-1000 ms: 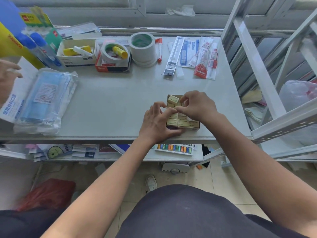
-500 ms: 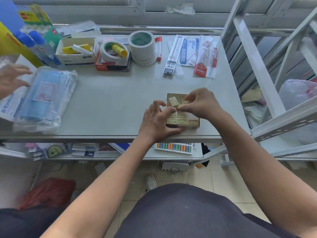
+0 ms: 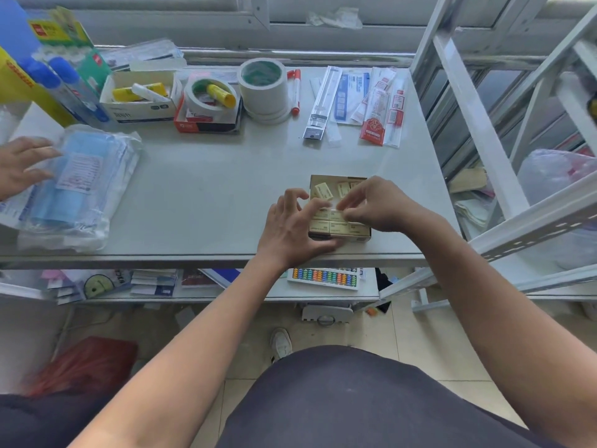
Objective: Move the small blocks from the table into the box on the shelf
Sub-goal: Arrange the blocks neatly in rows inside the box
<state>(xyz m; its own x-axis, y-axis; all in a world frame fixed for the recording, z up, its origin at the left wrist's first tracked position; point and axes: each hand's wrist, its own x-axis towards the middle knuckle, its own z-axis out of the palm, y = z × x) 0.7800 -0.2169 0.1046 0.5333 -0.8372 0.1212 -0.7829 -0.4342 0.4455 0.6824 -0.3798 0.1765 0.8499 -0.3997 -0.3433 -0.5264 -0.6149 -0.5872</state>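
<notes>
While the left hand (image 3: 292,227) steadies the box (image 3: 339,232) on the bench (image 3: 206,195), fingers spread, the right hand (image 3: 371,205) pinches a block (image 3: 336,206) above the packed rows. Blocks look light, stiff; grip short sides.

Tape rolls (image 3: 263,87), perhaps masks (image 3: 77,176).

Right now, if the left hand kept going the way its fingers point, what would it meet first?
The left hand points right and away, at the small box. Its fingertips would first meet the cream blocks inside, then the right hand; depth is unclear.
</notes>
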